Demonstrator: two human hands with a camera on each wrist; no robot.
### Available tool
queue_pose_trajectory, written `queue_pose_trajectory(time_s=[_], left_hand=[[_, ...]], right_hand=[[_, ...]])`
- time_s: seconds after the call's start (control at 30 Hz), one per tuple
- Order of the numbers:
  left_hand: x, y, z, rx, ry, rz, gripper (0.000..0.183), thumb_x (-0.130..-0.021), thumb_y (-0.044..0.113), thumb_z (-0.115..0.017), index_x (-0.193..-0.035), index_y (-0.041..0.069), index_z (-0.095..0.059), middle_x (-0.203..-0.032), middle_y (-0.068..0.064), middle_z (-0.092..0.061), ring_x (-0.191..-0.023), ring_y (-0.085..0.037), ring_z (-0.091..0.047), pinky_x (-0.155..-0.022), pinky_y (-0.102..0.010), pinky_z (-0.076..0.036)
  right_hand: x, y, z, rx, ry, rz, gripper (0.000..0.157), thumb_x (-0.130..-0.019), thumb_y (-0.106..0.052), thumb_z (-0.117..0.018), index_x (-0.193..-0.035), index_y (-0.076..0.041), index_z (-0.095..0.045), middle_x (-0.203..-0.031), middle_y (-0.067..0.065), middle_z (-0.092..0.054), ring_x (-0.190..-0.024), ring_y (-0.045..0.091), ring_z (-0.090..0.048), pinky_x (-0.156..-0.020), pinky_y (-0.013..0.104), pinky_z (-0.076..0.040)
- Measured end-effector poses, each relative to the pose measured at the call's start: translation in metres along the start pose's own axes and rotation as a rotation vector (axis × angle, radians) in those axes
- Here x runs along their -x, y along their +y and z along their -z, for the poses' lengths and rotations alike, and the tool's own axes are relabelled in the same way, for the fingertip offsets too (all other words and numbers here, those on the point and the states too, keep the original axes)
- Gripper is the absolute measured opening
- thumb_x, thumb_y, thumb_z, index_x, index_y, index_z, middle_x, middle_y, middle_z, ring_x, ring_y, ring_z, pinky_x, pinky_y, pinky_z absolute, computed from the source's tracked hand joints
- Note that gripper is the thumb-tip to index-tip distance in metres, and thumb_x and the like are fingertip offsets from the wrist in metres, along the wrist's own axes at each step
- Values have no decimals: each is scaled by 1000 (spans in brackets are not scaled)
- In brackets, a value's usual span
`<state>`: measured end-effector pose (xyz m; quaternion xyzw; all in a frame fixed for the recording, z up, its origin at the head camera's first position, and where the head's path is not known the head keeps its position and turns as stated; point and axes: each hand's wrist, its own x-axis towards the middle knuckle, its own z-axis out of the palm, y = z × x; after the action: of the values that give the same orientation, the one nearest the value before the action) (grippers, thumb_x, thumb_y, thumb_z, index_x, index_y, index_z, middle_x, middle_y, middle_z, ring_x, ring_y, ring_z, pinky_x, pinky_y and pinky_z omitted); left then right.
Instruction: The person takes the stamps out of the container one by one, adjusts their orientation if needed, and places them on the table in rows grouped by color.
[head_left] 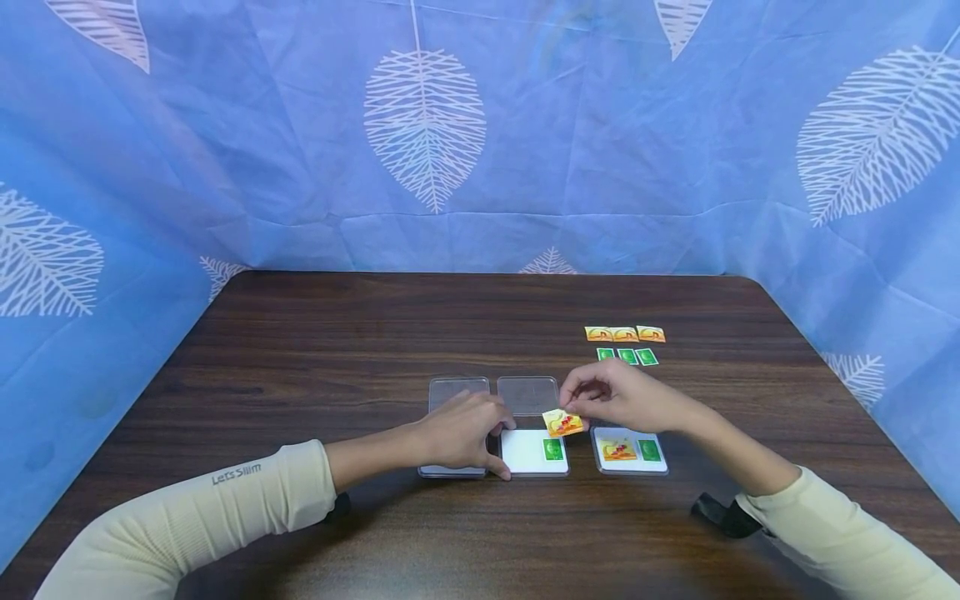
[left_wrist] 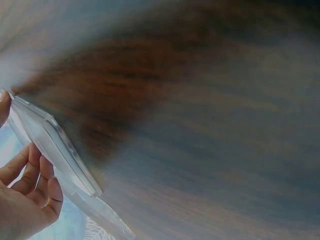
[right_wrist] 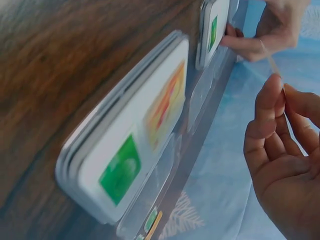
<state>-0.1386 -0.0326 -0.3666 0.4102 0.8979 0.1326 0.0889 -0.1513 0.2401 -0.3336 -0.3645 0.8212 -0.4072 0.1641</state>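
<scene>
Sleeves of cream fabric (head_left: 217, 508) cover both forearms at the near side, with a dark band (head_left: 723, 515) below the right one. Beyond them, three flat cases stand in a row on the dark wood-grained table (head_left: 337, 333). The left case (head_left: 450, 472) is mostly hidden under the left hand (head_left: 463, 432), which grips the left end of the middle case (head_left: 521, 457), thumb at the near corner and a finger at the far one. A green sticker (head_left: 552, 450) lies at the right end of its white face. The right case (head_left: 633, 468), a little apart, bears an orange picture sticker (head_left: 618, 451) on the left and a second green sticker (head_left: 650, 451) beside it.

The right hand (head_left: 626, 396) pinches a yellow-and-orange sticker (head_left: 562, 422) between thumb and fingers, raised and tilted over the far right corner of the middle case. Just behind the left and middle cases lie two clear plastic panels (head_left: 528, 396), side by side.

Farther back, past the right hand, lie three small green stickers (head_left: 626, 357), then three orange stickers (head_left: 625, 334). Behind the table hangs blue cloth (head_left: 600, 167) printed with white leaves (head_left: 427, 125).
</scene>
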Motion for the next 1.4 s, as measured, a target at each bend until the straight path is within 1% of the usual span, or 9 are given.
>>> queue_pose_trajectory(time_s=[0.2,0.33,0.47,0.73,0.93,1.13,1.3,1.33,1.4], left_hand=[[1,0,-1,-4,12,-17,57,-74,44,-94,-114,7,-77,-90,2,-65,-82,-10,-54,-72,-26,-41],[1,0,-1,-4,19,-25,56,-74,42,-94,-114,7,-77,-90,2,-65,-81,-10,-54,-73,-26,-41],[2,0,-1,-2,20,-28,55,-74,42,-94,-113,7,-78,-89,2,-65,-81,-10,-54,-73,-26,-42],[3,-1,-2,-8,25,-40,54,-75,42,-93,-113,7,-77,-90,2,-66,-84,-12,-57,-74,-26,-42],[3,-1,-2,-14,33,-47,53,-74,43,-94,-111,8,-78,-88,3,-64,-83,-11,-55,-74,-26,-41],[3,-1,-1,-10,36,-49,52,-75,42,-94,-110,9,-78,-88,3,-64,-82,-11,-54,-74,-26,-41],[3,-1,-1,-9,32,-52,50,-75,44,-93,-108,9,-78,-89,3,-65,-80,-10,-53,-73,-25,-41],[3,-1,-1,-10,29,-51,50,-76,44,-92,-108,9,-78,-89,3,-65,-80,-9,-53,-72,-24,-41],[3,0,-1,-11,26,-51,49,-76,45,-92,-107,9,-78,-88,3,-64,-78,-8,-52,-71,-24,-41]], right_hand=[[3,4,7,15,43,-32,10,-97,4,-67,-102,-2,-74,-99,6,-73,-80,10,-65,-72,26,-57],[4,8,10,3,64,4,13,-94,9,-66,-99,-1,-72,-94,6,-70,-73,9,-58,-66,24,-53],[6,11,13,5,89,34,17,-92,12,-65,-97,-2,-72,-94,8,-70,-75,11,-60,-66,25,-54],[14,12,26,-16,148,-12,18,-90,10,-70,-105,0,-74,-98,10,-69,-75,13,-60,-67,25,-53],[21,17,37,-15,190,18,24,-87,14,-67,-108,4,-73,-101,13,-67,-77,14,-58,-65,25,-50],[26,26,46,-30,217,39,22,-89,15,-66,-110,9,-70,-109,14,-67,-57,13,-46,-53,30,-43],[29,34,54,-33,233,39,23,-89,15,-67,-111,11,-69,-111,6,-70,-50,14,-34,-48,32,-38],[29,36,55,-27,239,34,24,-89,15,-67,-112,10,-70,-111,6,-70,-51,12,-34,-49,31,-38],[30,39,57,-11,253,22,25,-89,15,-67,-113,9,-70,-112,6,-70,-59,8,-47,-55,27,-45]])
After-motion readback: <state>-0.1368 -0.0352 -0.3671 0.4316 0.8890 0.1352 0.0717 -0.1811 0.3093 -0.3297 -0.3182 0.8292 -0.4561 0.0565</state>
